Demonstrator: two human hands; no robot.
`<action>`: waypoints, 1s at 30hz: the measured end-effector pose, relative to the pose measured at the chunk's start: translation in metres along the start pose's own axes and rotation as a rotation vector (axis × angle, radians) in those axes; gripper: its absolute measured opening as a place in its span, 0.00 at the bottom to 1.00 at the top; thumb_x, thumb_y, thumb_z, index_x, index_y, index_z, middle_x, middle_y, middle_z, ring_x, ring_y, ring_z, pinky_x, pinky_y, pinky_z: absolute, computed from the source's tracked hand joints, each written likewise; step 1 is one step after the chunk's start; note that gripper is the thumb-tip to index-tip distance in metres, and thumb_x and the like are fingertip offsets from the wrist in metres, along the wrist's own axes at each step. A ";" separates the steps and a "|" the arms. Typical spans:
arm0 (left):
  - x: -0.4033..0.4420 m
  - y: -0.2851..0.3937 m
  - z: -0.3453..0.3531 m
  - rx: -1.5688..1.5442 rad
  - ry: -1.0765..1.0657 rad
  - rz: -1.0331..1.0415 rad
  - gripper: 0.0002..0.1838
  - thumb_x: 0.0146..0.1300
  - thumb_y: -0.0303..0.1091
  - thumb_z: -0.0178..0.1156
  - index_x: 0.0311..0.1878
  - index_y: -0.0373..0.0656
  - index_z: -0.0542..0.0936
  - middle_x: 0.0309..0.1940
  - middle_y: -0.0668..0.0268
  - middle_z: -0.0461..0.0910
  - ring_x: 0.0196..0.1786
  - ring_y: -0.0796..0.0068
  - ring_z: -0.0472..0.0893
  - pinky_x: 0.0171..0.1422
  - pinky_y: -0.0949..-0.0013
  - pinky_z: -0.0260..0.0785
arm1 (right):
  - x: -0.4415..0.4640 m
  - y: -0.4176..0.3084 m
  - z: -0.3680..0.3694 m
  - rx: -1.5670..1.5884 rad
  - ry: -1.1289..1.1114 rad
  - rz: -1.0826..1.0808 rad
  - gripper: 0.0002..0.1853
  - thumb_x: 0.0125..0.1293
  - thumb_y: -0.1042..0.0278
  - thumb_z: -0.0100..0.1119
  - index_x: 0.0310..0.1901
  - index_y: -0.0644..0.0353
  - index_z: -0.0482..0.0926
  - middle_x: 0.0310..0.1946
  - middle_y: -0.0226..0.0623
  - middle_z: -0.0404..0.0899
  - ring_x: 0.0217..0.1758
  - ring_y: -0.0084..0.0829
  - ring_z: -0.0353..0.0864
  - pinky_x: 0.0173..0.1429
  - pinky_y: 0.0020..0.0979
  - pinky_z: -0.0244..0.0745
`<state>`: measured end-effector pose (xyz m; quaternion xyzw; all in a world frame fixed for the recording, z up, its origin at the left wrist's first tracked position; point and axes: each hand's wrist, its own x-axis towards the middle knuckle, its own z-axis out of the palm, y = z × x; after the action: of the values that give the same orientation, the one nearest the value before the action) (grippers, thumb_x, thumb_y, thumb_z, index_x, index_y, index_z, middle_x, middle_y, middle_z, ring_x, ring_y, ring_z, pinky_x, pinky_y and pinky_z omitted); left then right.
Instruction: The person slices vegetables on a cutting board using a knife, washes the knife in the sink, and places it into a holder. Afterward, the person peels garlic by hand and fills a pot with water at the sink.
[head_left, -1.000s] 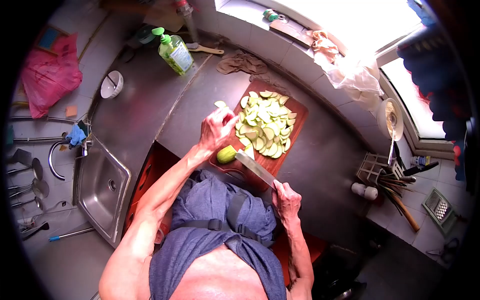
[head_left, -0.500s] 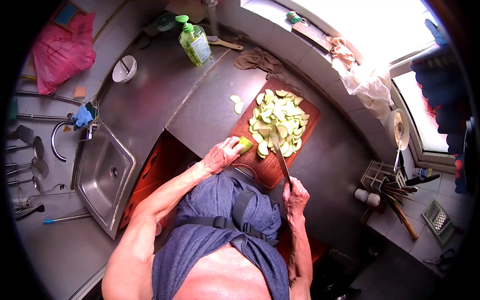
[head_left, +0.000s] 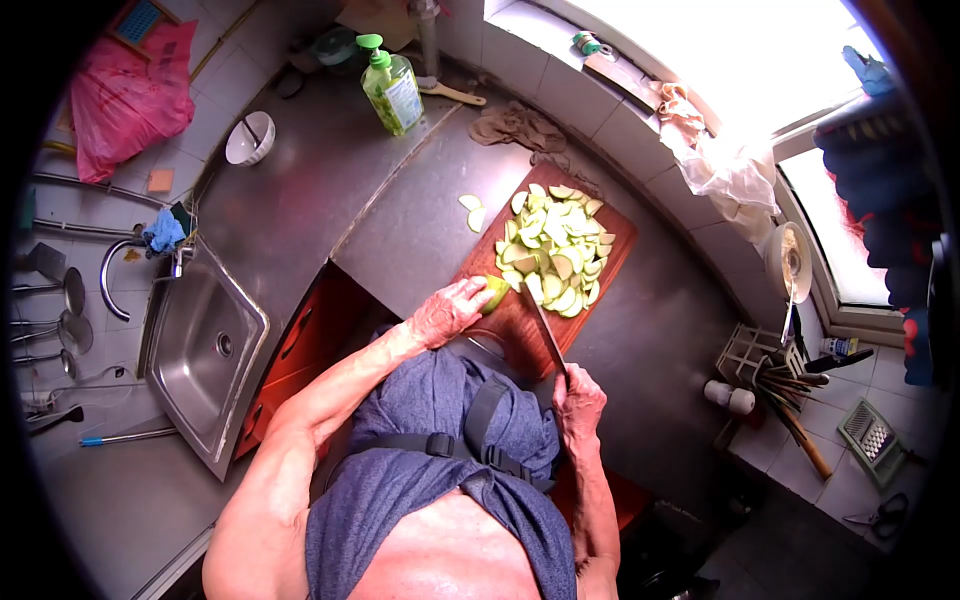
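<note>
One green vegetable piece (head_left: pixel 495 294) lies at the fingertips of the left hand (head_left: pixel 447 312), on the near left part of the cutting board (head_left: pixel 514 336). The left hand pinches this piece, fingers bent over its left side. The right hand (head_left: pixel 578 398) is closed around the handle of a knife (head_left: pixel 546 334); the blade extends forward and to the left from that hand, its tip end just beside the piece. Contact between blade and piece cannot be confirmed. Beyond both hands, a heap of pale, green-edged slices (head_left: pixel 555 245) covers the far part of the board. Two loose slices (head_left: pixel 475 217) lie off the board on the metal tabletop (head_left: pixel 390 245), ahead of the left hand.

Farther ahead of the left hand: a crumpled brown cloth (head_left: pixel 515 128), a wooden-handled brush (head_left: pixel 457 95) and a green pump bottle (head_left: pixel 396 100). Well to the left of that hand: a white bowl (head_left: pixel 243 152) and, nearer, a steel sink (head_left: pixel 190 345). Well to the right of the right hand: a utensil rack (head_left: pixel 745 350) and a grater (head_left: pixel 873 442).
</note>
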<state>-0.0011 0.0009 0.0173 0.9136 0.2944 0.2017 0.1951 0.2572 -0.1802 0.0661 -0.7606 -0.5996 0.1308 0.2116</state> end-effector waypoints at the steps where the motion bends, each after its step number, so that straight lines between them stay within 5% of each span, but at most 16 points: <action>1: 0.002 0.000 0.001 0.001 -0.042 0.036 0.29 0.56 0.31 0.72 0.62 0.41 0.76 0.59 0.54 0.77 0.59 0.52 0.80 0.65 0.56 0.76 | 0.001 -0.003 -0.001 -0.019 0.001 -0.025 0.03 0.68 0.68 0.63 0.41 0.53 0.81 0.32 0.40 0.84 0.32 0.47 0.86 0.35 0.43 0.81; 12: 0.014 -0.001 0.001 0.115 0.009 0.172 0.20 0.59 0.33 0.65 0.54 0.35 0.80 0.60 0.55 0.79 0.58 0.57 0.81 0.65 0.59 0.76 | 0.003 0.000 0.006 -0.073 0.006 -0.053 0.08 0.67 0.68 0.65 0.46 0.50 0.82 0.34 0.37 0.84 0.31 0.45 0.86 0.33 0.42 0.81; 23: 0.009 -0.006 -0.005 0.199 -0.297 0.209 0.17 0.56 0.32 0.58 0.48 0.35 0.81 0.50 0.57 0.80 0.52 0.59 0.81 0.60 0.61 0.77 | 0.042 -0.035 0.017 -0.259 -0.071 -0.212 0.04 0.73 0.63 0.60 0.39 0.49 0.76 0.28 0.36 0.77 0.26 0.39 0.86 0.28 0.39 0.79; 30: 0.007 -0.011 0.005 0.105 -0.070 0.294 0.16 0.55 0.31 0.60 0.45 0.34 0.82 0.47 0.58 0.81 0.49 0.60 0.81 0.56 0.60 0.79 | 0.054 -0.039 0.026 -0.295 -0.152 -0.216 0.01 0.73 0.65 0.56 0.42 0.49 0.77 0.30 0.36 0.78 0.28 0.40 0.87 0.29 0.40 0.80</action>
<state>0.0011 0.0122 0.0097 0.9622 0.1606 0.1803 0.1257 0.2254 -0.1161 0.0652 -0.7027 -0.7046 0.0752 0.0648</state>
